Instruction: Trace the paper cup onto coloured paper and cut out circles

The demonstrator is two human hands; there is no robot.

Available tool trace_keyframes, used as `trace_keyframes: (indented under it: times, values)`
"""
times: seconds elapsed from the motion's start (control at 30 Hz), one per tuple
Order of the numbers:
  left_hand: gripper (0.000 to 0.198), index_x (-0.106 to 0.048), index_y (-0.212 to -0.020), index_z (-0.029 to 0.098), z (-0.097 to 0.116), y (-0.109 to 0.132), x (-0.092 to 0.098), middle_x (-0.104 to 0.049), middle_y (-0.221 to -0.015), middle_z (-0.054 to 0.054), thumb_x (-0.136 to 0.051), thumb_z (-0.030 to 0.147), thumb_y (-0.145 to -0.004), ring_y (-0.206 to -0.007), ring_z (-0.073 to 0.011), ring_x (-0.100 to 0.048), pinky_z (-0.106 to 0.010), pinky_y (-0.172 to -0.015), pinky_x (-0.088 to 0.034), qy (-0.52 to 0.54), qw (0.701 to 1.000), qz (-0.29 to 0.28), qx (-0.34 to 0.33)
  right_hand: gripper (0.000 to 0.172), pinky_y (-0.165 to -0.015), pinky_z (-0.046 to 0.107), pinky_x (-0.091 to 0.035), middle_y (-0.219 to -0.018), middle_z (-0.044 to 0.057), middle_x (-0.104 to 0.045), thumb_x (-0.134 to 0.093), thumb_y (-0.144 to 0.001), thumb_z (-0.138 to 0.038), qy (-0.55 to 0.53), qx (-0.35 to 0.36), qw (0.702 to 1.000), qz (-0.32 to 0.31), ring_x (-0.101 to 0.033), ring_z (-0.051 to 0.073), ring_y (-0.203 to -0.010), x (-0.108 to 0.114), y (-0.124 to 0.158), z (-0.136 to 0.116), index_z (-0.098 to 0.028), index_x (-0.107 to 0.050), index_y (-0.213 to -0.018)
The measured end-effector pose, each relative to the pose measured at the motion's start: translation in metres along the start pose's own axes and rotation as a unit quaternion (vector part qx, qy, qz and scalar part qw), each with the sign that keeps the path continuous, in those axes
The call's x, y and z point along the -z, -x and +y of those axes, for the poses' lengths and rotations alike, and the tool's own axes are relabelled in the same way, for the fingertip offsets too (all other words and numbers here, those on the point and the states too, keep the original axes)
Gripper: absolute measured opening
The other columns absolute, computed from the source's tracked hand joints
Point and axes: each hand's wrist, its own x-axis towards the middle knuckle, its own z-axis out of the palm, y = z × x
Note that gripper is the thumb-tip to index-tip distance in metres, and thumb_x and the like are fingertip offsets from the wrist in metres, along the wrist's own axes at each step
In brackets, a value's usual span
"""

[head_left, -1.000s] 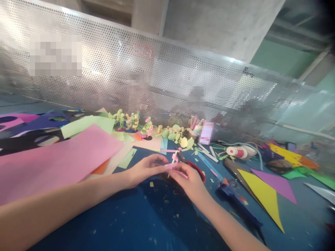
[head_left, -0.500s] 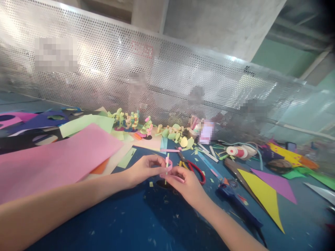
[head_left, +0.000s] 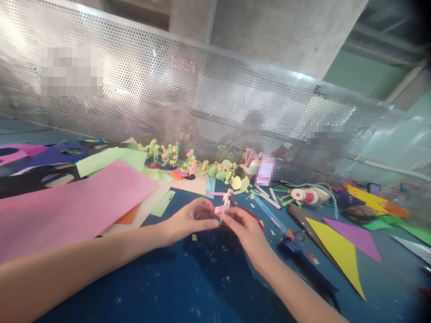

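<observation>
A pale green stem (head_left: 226, 202) stands slightly tilted between my hands, with a pink foam strip (head_left: 222, 209) curled around it. My right hand (head_left: 247, 231) pinches the lower part of the strip and stem between thumb and fingers. On the other side, my left hand (head_left: 190, 220) has its fingers curved and its thumb apart from them, its tips close beside the stem. Whether the left thumb touches the stem, I cannot tell. Red-handled scissors (head_left: 253, 213) lie behind my right hand, partly covered by it. The stem's lower end is mostly hidden.
Pink sheets (head_left: 84, 202) and other coloured sheets cover the left side. Small foam figures (head_left: 190, 165) stand at the back, beside green cut pieces (head_left: 225, 170). To the right are a blue glue gun (head_left: 308, 264), a yellow piece (head_left: 340, 251) and a spool (head_left: 305, 195). A perforated metal screen (head_left: 215, 94) rises behind.
The stem with the pink strip has shifted up and right and now leans right. My left fingers have come away from the strip, while my right hand keeps its pinch.
</observation>
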Motion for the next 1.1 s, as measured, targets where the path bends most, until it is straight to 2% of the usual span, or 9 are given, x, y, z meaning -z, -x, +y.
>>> trace_keyframes:
  times: [0.1, 0.3, 0.43, 0.7, 0.8, 0.97, 1.1]
  values:
    - [0.030, -0.051, -0.097, 0.019, -0.003, 0.001, 0.000, -0.062, -0.097, -0.003, -0.071, 0.024, -0.075, -0.094, -0.0165, -0.058, -0.034, -0.088, -0.042, -0.020, 1.000, -0.014, -0.011, 0.023, -0.075, 0.027, -0.045, -0.080, 0.001, -0.066, -0.067, -0.075, -0.041, -0.018, -0.002, 1.000, 0.003, -0.060, 0.017, -0.078, -0.002, 0.002, -0.002, -0.020, -0.065, -0.083]
    - [0.032, -0.048, -0.102, 0.021, -0.002, 0.000, 0.000, -0.065, -0.098, -0.003, -0.068, 0.023, -0.078, -0.096, -0.0159, -0.059, -0.032, -0.089, -0.039, 0.022, 0.999, 0.017, 0.021, 0.024, -0.083, 0.031, -0.047, -0.090, 0.005, -0.072, -0.063, -0.078, -0.040, -0.020, 0.003, 1.000, -0.020, -0.064, 0.021, -0.089, -0.001, 0.002, -0.004, -0.019, -0.068, -0.090]
    - [0.034, -0.048, -0.103, 0.021, 0.001, 0.000, 0.000, -0.066, -0.095, -0.002, -0.069, 0.022, -0.076, -0.094, -0.0160, -0.060, -0.032, -0.088, -0.039, 0.033, 0.998, 0.045, 0.019, 0.023, -0.083, 0.031, -0.047, -0.087, 0.005, -0.072, -0.063, -0.079, -0.038, 0.020, 0.022, 0.999, -0.019, -0.065, 0.021, -0.088, 0.003, -0.001, -0.004, -0.018, -0.069, -0.089]
    - [0.030, -0.055, -0.100, 0.018, 0.000, -0.002, 0.003, -0.067, -0.102, -0.006, -0.071, 0.023, -0.074, -0.097, -0.0176, -0.061, -0.033, -0.090, -0.040, -0.001, 0.999, 0.046, 0.018, 0.014, -0.076, 0.031, -0.051, -0.082, 0.004, -0.070, -0.061, -0.081, -0.034, 0.100, 0.101, 0.990, -0.007, -0.067, 0.020, -0.079, 0.006, 0.000, -0.008, -0.021, -0.059, -0.085]
    - [0.034, -0.056, -0.103, 0.018, 0.001, -0.002, 0.003, -0.066, -0.105, -0.006, -0.072, 0.021, -0.073, -0.099, -0.0180, -0.060, -0.034, -0.091, -0.041, 0.005, 0.999, 0.044, 0.013, 0.010, -0.078, 0.031, -0.051, -0.084, 0.004, -0.069, -0.058, -0.083, -0.030, 0.136, 0.135, 0.981, -0.014, -0.066, 0.019, -0.081, 0.008, -0.001, -0.007, -0.021, -0.061, -0.084]
    - [0.041, -0.056, -0.107, 0.020, 0.002, -0.002, 0.001, -0.066, -0.105, -0.005, -0.074, 0.017, -0.070, -0.100, -0.0182, -0.060, -0.035, -0.091, -0.041, 0.035, 0.998, 0.049, 0.023, 0.009, -0.079, 0.031, -0.049, -0.088, 0.003, -0.069, -0.056, -0.084, -0.028, 0.163, 0.151, 0.975, -0.018, -0.065, 0.019, -0.083, 0.007, -0.001, -0.006, -0.022, -0.063, -0.086]
    - [0.038, -0.058, -0.106, 0.020, 0.002, -0.002, 0.001, -0.068, -0.101, -0.004, -0.073, 0.017, -0.071, -0.098, -0.0170, -0.061, -0.034, -0.090, -0.042, 0.026, 0.998, 0.048, 0.012, 0.007, -0.076, 0.029, -0.048, -0.088, 0.002, -0.068, -0.055, -0.085, -0.026, 0.197, 0.173, 0.965, -0.001, -0.065, 0.018, -0.081, 0.007, 0.001, -0.008, -0.022, -0.061, -0.087]
